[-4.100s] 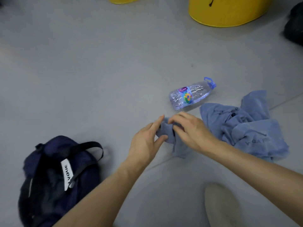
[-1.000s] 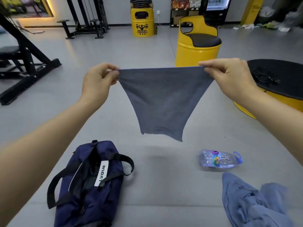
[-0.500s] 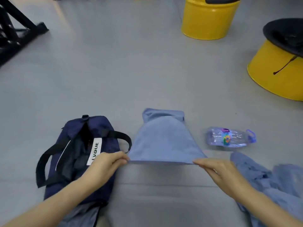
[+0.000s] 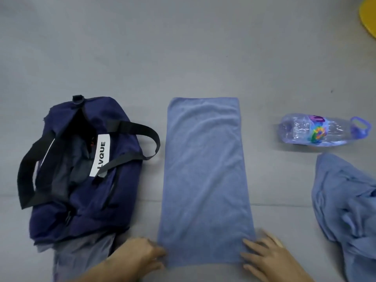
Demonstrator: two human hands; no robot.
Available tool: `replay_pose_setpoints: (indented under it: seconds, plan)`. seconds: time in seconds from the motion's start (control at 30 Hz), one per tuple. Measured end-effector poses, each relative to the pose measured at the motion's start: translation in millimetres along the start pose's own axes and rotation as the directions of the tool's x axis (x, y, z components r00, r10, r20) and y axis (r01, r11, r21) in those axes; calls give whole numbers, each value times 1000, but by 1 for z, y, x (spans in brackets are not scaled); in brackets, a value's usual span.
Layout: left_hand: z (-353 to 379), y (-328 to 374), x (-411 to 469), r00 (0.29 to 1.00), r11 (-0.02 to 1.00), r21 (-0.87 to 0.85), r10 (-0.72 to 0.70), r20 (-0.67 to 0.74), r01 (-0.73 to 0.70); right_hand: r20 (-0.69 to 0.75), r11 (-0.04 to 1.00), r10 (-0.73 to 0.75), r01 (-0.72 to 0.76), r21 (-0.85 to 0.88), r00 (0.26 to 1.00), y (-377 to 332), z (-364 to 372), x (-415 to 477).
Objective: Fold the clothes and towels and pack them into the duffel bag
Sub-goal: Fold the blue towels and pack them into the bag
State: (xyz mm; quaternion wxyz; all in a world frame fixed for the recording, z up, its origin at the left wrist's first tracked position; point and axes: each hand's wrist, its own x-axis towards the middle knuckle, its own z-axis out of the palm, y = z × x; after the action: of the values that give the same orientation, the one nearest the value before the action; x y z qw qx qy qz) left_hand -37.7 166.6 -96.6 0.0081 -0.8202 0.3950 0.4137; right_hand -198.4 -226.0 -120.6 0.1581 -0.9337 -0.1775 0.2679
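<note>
- The left hand (image 4: 140, 253) sits low at the near-left corner of the towel (image 4: 205, 169). Its back is up, its fingers are bent, and their tips meet the towel's edge. Whether it pinches the corner or only touches it cannot be told.
- The left forearm comes in from the near edge, angled toward the right.
- The right hand (image 4: 266, 259) lies palm down at the near-right corner. Its fingers are spread and fairly straight, holding nothing, with the tips on or just at the towel's edge.
- The right forearm leaves the view at the near edge.
- The blue towel lies flat on the grey floor (image 4: 183, 47) as a long rectangle running from near to far, with faint creases.
- The navy bag (image 4: 85, 180) lies just left of the towel, unzipped, with dark cloth showing inside. Its black straps (image 4: 142, 129) are loose, and one loop reaches close to the towel's left edge. A white label (image 4: 101, 154) reads "LVQUE".
- A clear bottle (image 4: 317, 130) lies on its side at the far right, apart from the towel.
- A crumpled blue garment (image 4: 345, 210) lies near the bottle, on its near side.
- A yellow object (image 4: 369, 15) shows at the far-right corner.
</note>
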Motion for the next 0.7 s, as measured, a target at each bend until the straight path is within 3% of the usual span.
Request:
replay_pose_setpoints:
  seconds: [0.07, 0.1, 0.17, 0.23, 0.37, 0.5, 0.6, 0.7]
  plan:
    - [-35, -1, 12, 992, 995, 30, 95, 83, -98, -59, 1000, -5, 6, 15, 998, 4, -20, 9]
    - [-58, -4, 23, 992, 992, 56, 112, 50, -115, -112, 1000, 11, -8, 28, 994, 10, -35, 19]
    - [-112, -13, 56, 981, 991, 106, 102, -165, -85, -179, 998, 54, -49, 33, 982, 29, -73, 50]
    - [-169, -27, 100, 913, 997, 55, 69, -402, -51, -248, 994, 105, -102, 24, 963, 53, -123, 91]
    - [-282, -60, 193, 792, 994, -56, -109, -600, 95, -257, 950, 300, -265, 163, 919, 115, -217, 188]
    - [-314, -91, 259, 812, 973, -52, -216, -542, 224, -317, 909, 409, -353, 222, 856, 171, -246, 267]
    - [-308, -103, 285, 834, 974, -49, -216, -508, 223, -275, 889, 447, -389, 242, 851, 195, -233, 305]
    - [-290, -118, 298, 853, 978, -30, -196, -484, 208, -235, 904, 427, -401, 150, 873, 202, -219, 321]
